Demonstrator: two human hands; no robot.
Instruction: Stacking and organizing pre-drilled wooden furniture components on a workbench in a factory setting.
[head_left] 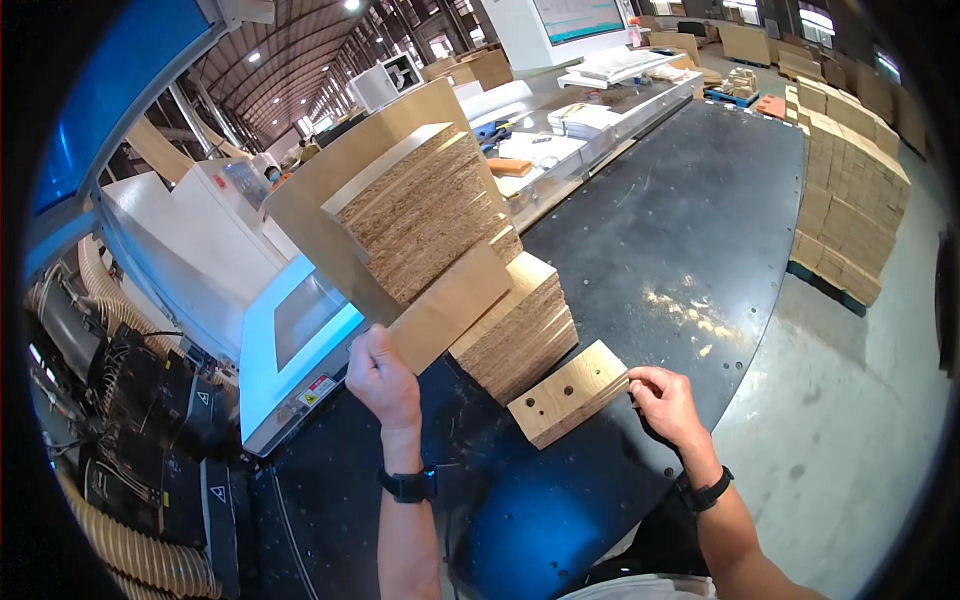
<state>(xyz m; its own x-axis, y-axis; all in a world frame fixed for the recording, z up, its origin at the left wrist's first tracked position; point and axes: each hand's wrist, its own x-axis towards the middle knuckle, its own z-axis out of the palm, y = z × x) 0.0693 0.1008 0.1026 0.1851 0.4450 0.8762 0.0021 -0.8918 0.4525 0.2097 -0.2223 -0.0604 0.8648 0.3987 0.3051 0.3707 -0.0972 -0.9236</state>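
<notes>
We find the left hand (pixel 383 378) closed around the lower end of a long wooden strip (pixel 447 307), its fingers wrapped tight at the strip's near corner. The strip leans against a tilted bundle of chipboard panels (pixel 425 215), which rests on a lower stack of panels (pixel 520 325) on the dark bench (pixel 680 240).

The right hand (pixel 665 400) pinches the right end of a small wooden block (pixel 568 393) with drilled holes in its face; the fingers are nearly shut on its edge. The block lies on the bench just in front of the lower stack, touching or nearly touching it; we cannot tell which.

Each wrist carries a black watch (pixel 408 485).

To the left stands a white machine (pixel 290 330) with a pale blue window, and a small red-and-white warning label (pixel 318 391) sits on its near lower edge. Black boxes (pixel 150 400) further left bear triangular warning signs. At far right, tall stacks of tan boards (pixel 850 200) stand on the grey floor (pixel 850 420).
</notes>
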